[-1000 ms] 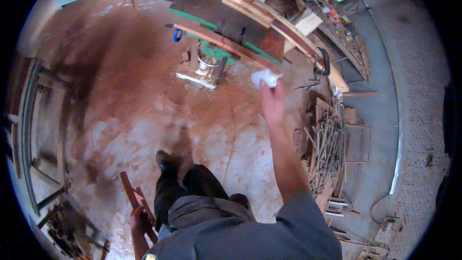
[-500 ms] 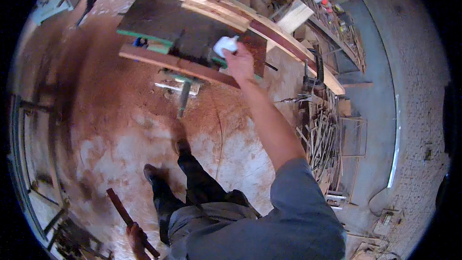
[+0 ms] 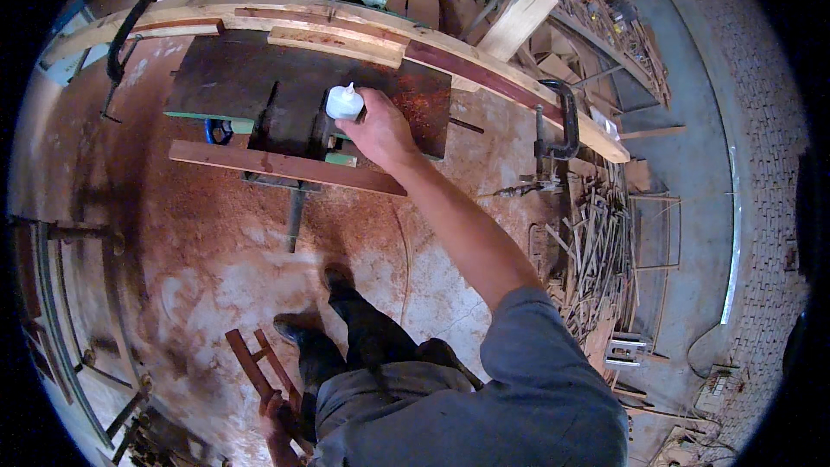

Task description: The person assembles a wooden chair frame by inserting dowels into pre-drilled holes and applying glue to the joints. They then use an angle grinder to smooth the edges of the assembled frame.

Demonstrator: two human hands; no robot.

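My right hand [image 3: 380, 131] is closed around a small white plastic bottle [image 3: 344, 104] with a pointed nozzle on its cap. The arm is stretched forward, so the bottle is over the dark metal table of a machine [image 3: 225, 78]; whether its base touches the metal cannot be told. Low on the left, beside my leg, my left hand [image 3: 275, 415] grips a reddish wooden frame [image 3: 246, 363] made of two rails joined by a short crosspiece. The frame's lower end is partly hidden by the hand and forearm.
A reddish board [image 3: 285, 164] runs along the machine's near edge. Behind lies a long pale beam [image 3: 484, 56] with wooden strips, a black clamp [image 3: 566, 121] at its right and another clamp [image 3: 121, 43] at its left. Scrap sticks [image 3: 592, 251] are heaped at right; sawdust covers the floor.
My right hand has moved left across the machine with the white bottle. The wooden frame in my left hand has turned, so both rails now show. The view has shifted slightly.
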